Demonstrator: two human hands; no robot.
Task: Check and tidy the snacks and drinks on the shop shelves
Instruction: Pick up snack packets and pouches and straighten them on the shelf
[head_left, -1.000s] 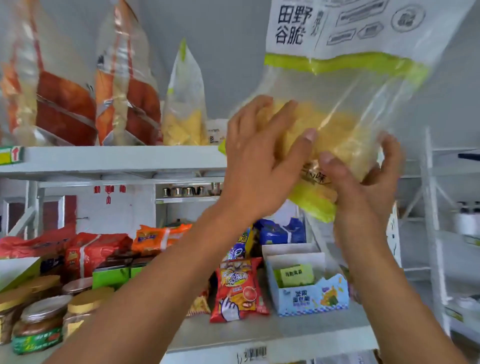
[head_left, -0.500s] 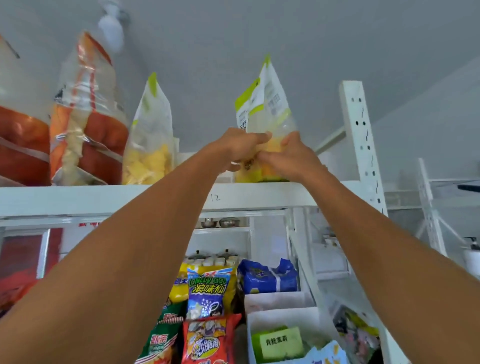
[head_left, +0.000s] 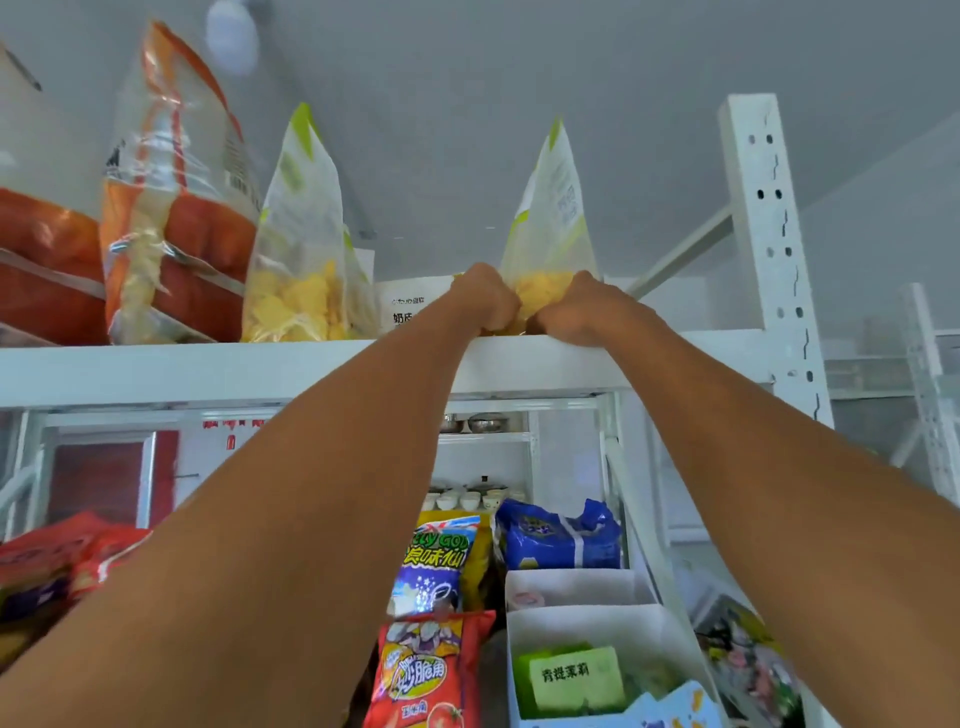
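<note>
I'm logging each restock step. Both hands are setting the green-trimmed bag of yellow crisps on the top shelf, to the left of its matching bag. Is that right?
Not quite. In the head view the green-trimmed bag stands to the right of its matching bag, not the left. The rest holds: the left hand and right hand both grip its base on the top shelf.

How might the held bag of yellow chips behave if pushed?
Probably light and floppy: the chip bag is thin film, filled only low down. Likely tippy: it stands tall and narrow on the top shelf.
</note>
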